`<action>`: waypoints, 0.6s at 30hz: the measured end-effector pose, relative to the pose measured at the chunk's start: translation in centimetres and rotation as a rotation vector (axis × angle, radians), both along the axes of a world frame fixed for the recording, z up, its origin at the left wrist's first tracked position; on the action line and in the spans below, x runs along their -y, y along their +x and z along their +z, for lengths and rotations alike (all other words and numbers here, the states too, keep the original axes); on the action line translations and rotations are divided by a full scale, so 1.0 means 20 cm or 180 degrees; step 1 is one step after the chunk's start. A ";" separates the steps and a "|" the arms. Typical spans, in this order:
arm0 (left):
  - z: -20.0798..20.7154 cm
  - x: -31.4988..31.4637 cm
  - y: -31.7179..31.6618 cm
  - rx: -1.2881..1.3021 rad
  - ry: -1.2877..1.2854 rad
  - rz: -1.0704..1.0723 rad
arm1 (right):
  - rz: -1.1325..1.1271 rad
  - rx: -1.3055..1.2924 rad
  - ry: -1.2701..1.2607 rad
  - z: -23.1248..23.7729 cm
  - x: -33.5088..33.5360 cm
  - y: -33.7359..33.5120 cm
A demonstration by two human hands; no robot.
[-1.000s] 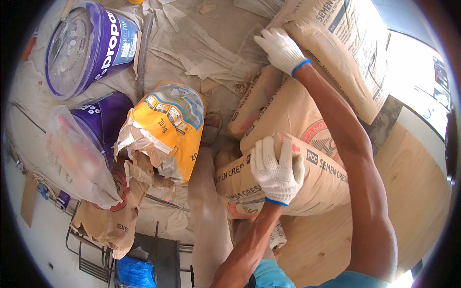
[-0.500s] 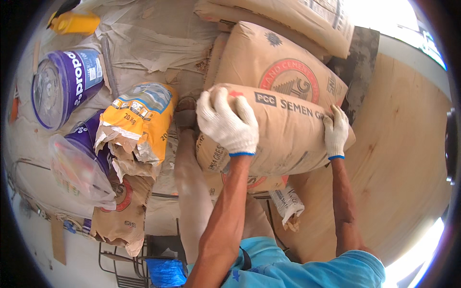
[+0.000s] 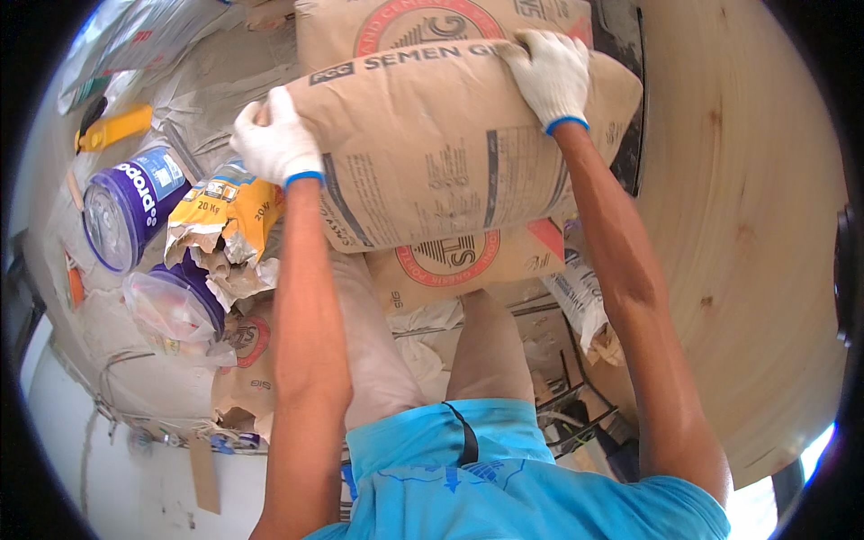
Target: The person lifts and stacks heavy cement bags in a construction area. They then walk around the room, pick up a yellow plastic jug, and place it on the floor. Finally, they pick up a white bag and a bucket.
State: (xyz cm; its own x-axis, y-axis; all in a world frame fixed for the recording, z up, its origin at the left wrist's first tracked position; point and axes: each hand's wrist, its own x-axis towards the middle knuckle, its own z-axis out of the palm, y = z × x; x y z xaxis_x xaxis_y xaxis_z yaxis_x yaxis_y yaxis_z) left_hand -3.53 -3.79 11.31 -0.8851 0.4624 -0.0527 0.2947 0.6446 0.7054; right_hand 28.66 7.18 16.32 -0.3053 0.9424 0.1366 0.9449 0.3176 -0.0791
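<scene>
A full brown paper cement bag (image 3: 414,153) lies across in front of me, its printed side tilted toward me. My left hand (image 3: 281,139), in a white knit glove with a blue cuff, grips its far left corner with bent fingers. On the far edge, right of the middle, my right hand (image 3: 549,79), gloved alike, is closed over the paper; its fingertips are partly hidden. Behind this bag another cement bag (image 3: 333,27) lies on the pile. One more cement bag (image 3: 396,279) shows beneath it, close to my legs.
At left stand a purple paint bucket (image 3: 135,202), a torn yellow sack (image 3: 229,211) and a second purple bucket with a clear plastic bag (image 3: 171,310) on it. A yellow tool (image 3: 115,129) lies farther back. A large plywood sheet (image 3: 738,243) borders the right side. A torn white sack (image 3: 580,292) lies near my right forearm.
The bag in my hands has turned, so its broad printed face now shows. My left hand has moved to its far left corner, my right hand inward along the far edge. The view has shifted.
</scene>
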 end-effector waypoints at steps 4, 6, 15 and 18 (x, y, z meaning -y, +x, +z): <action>-0.01 0.06 -0.18 0.1755 0.0659 -0.0691 | -0.0021 0.0011 -0.0062 0.08 0.02 -0.02; -0.01 0.09 -0.24 0.1730 0.0480 -0.1123 | -0.0123 -0.0393 -0.0286 0.11 0.01 -0.02; -0.12 0.51 -0.14 0.3452 0.0586 -0.0201 | -0.1020 -0.2762 0.0164 0.15 0.25 0.25; -0.26 0.69 -0.05 0.3270 0.0779 -0.0198 | -0.1519 -0.2635 0.0778 0.09 0.51 0.49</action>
